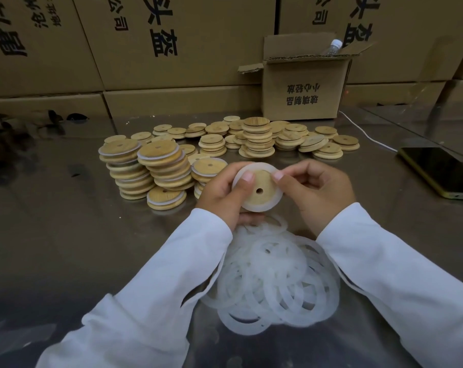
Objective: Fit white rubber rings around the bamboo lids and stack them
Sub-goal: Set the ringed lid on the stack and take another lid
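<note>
1 bamboo lid (263, 183) with white rubber ring (277, 200), in pinching grip of left hand (225, 199) and right hand (314, 192)

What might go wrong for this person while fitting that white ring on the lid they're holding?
1. The white ring may seat unevenly or spring off the bamboo lid, which the left hand and right hand grip only at its edges.
2. The finished stacks just beyond the hands look staggered and leaning. Adding another lid could topple them.
3. The left sleeve lies against the loose rings and might drag some away.
</note>
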`<state>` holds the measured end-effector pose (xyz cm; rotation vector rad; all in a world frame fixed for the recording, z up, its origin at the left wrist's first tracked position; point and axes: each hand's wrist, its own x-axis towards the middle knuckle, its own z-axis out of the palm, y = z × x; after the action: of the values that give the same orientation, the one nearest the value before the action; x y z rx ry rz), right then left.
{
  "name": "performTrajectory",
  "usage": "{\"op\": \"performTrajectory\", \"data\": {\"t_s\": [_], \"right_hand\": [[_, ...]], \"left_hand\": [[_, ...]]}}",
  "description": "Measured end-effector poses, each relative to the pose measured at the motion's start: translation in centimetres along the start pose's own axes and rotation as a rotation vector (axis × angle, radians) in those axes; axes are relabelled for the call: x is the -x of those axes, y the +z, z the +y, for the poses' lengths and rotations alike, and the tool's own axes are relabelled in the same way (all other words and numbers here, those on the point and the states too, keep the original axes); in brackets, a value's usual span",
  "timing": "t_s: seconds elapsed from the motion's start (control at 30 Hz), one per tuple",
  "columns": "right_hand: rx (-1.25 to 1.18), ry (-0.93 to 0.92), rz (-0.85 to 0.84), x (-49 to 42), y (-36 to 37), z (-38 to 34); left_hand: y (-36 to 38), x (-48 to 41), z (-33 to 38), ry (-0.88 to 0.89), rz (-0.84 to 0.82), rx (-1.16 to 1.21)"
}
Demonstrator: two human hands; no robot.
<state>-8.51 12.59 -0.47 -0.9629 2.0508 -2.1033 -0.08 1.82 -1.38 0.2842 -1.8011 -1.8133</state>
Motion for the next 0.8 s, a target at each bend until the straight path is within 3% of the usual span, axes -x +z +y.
{"op": "performTrajectory", "data": {"t_s": [0.27,0.57,0.8], "right_hand": [[-0.042,-0.013,0.009,-0.5,-0.5,0.0],[-0.019,-0.078,-0.08,-0.1,-0.5,-0.4],[0.064,-0.093,0.034,0.6,0.2,0.3]], "left_hand": [[-0.1,0.2,0.1,0.121,-0.007,-0.059],[-0.1,-0.1,0.1,-0.018,0.025,0.126],[0.1,-0.2,-0.1,-0.042,0.039,0.285]]}}
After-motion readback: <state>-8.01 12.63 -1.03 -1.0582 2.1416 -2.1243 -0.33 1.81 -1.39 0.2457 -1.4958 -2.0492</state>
